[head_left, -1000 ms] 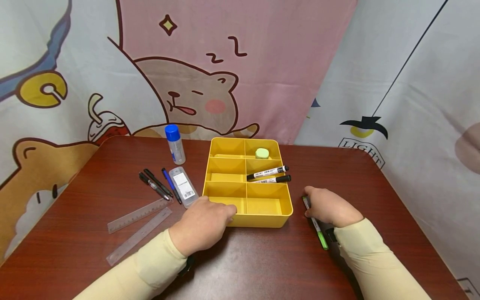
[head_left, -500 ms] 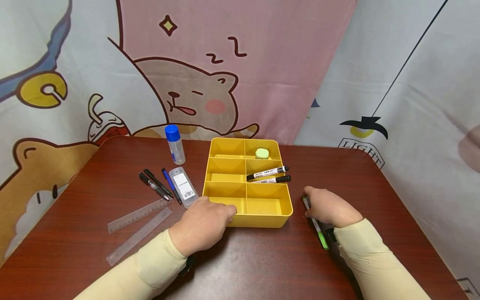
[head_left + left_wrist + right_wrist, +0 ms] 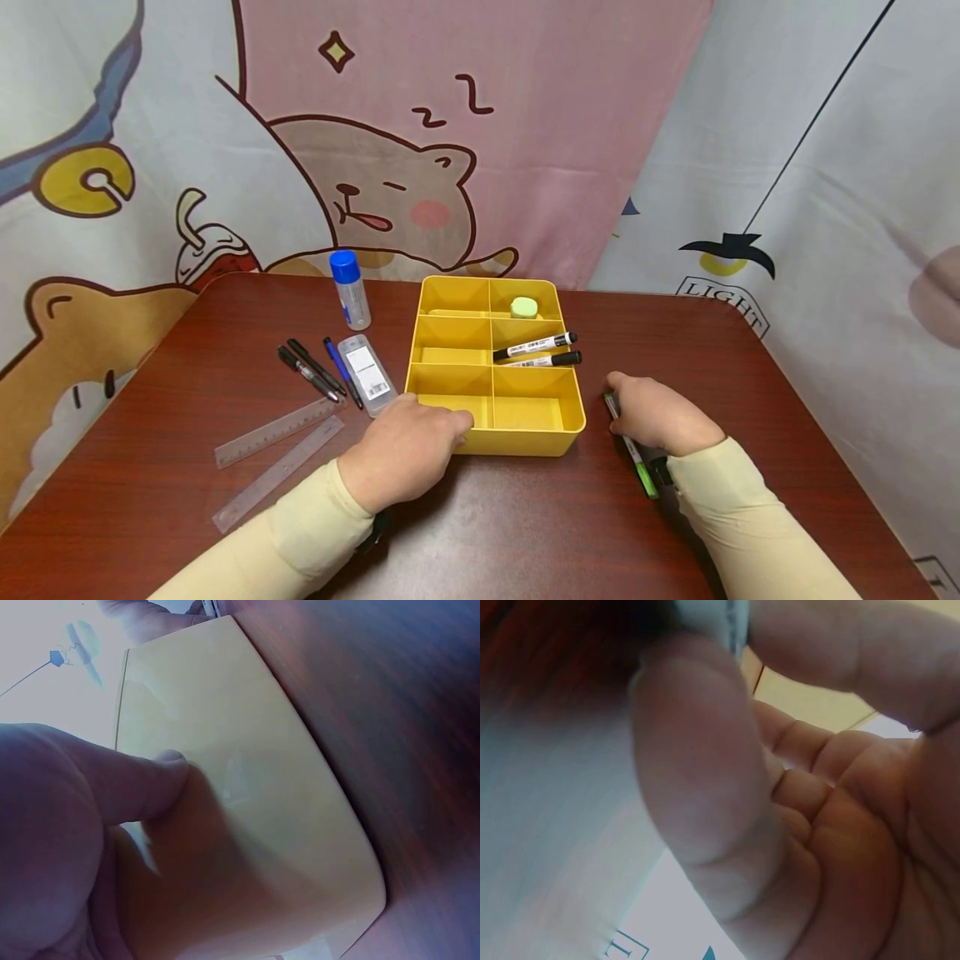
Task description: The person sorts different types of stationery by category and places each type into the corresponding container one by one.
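Note:
A yellow organizer box [image 3: 517, 442] with several compartments stands mid-table. My left hand [image 3: 405, 454] grips its front left corner; the left wrist view has the thumb [image 3: 150, 784] against the outer wall. To the box's right, my right hand [image 3: 663, 414] pinches a slim white marker with a green end [image 3: 645, 481], which lies along the tabletop. Thumb and forefinger meet its white barrel [image 3: 733, 622] in the right wrist view. Two black-capped whiteboard markers [image 3: 534, 345] lean in the box's middle right compartment. A small pale green block [image 3: 523, 307] sits in the back right one.
Left of the box lie a clear case with a white label [image 3: 367, 372], a blue pen [image 3: 342, 371], two black pens [image 3: 309, 372] and two clear rulers [image 3: 277, 473]. A blue-capped bottle [image 3: 350, 292] stands behind them. A printed curtain [image 3: 555, 167] hangs behind the table.

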{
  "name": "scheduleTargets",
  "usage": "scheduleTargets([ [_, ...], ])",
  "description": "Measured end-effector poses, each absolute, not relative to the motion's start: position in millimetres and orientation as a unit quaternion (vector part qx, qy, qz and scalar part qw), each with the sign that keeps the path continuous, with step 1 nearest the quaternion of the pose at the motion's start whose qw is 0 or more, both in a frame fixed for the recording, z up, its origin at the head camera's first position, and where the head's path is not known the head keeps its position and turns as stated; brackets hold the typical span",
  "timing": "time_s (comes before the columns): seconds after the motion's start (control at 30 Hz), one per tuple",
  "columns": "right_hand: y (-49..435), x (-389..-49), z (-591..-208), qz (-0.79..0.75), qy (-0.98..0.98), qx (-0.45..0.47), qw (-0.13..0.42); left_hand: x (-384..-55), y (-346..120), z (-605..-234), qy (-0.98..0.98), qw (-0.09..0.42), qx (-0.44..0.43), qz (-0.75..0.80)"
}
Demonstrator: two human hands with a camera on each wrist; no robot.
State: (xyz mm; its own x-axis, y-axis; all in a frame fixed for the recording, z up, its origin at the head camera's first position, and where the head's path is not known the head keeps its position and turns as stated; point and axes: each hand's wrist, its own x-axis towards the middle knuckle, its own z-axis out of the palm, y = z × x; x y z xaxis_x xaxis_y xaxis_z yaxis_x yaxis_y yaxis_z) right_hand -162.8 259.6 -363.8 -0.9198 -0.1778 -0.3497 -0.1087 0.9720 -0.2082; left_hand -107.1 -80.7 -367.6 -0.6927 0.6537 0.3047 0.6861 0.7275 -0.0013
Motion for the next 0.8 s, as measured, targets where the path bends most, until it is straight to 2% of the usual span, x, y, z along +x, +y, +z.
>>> scheduleTargets([
  [0.33, 259.8, -162.3, -362.0, -0.103, 0.977, -0.074, 0.173, -107.4, -80.7, -367.6, -0.919, 0.141, -0.365, -0.056],
  [0.8, 258.1, -162.8, -361.5, -0.151, 0.980, -0.061, 0.117, -107.6, -80.6, -368.4, -0.921, 0.136, -0.360, -0.057],
])
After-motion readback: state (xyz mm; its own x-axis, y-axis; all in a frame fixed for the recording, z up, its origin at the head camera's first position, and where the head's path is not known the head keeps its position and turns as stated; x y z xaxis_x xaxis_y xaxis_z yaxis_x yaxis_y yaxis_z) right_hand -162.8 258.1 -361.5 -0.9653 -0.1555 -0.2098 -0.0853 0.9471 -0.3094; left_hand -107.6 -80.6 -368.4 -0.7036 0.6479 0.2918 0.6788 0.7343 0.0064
